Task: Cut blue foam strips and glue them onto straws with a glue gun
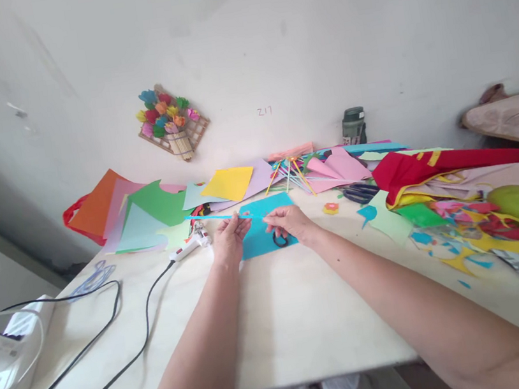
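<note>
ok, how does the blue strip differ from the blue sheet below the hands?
Shape: the blue strip is long and narrow; the blue sheet is broad. State: the blue strip is pinched in the left hand; the blue sheet lies on the table. Shared: both are blue.

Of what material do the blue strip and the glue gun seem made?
Blue strip: perhaps matte paper, its even colour showing no clear shine; too thin to be sure. Glue gun: likely hard white plastic, its moulded body looking smooth.
</note>
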The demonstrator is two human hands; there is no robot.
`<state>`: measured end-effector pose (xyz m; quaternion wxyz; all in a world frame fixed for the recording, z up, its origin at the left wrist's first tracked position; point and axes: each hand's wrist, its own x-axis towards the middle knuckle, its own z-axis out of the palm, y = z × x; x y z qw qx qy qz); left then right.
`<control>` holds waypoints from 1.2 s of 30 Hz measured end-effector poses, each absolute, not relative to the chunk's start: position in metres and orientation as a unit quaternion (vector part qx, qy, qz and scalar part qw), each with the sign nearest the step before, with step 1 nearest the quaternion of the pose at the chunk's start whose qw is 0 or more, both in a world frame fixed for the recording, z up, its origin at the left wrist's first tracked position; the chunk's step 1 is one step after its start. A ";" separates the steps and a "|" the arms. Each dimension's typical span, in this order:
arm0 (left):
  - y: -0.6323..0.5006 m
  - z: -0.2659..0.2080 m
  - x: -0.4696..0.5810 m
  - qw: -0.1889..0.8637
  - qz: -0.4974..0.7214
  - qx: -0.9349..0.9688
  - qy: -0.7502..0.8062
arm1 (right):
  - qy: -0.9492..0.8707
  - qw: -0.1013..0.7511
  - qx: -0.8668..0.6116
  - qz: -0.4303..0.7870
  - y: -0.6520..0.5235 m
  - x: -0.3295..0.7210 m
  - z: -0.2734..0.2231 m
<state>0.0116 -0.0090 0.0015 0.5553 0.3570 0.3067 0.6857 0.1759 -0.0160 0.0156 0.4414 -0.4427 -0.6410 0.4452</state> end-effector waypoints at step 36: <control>-0.005 -0.002 0.002 0.557 0.684 0.335 0.331 | -0.663 0.297 -0.523 0.446 -0.016 0.198 0.029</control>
